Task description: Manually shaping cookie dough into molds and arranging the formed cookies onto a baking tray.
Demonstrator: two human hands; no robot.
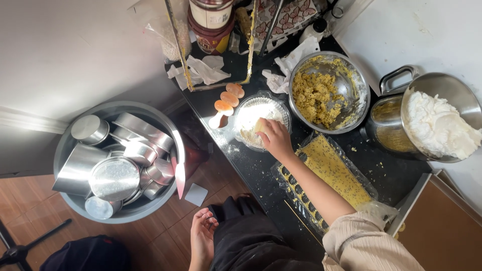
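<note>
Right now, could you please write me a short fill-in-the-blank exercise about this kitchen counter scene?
1. The right hand presses a pale dough piece into a clear bowl of ____ powder.
2. The steel bowl holds crumbly ____ dough.
3. The grey tub on the floor holds metal ____.
4. The left hand holds ____.

Missing words: white; yellow; tins; nothing
</note>
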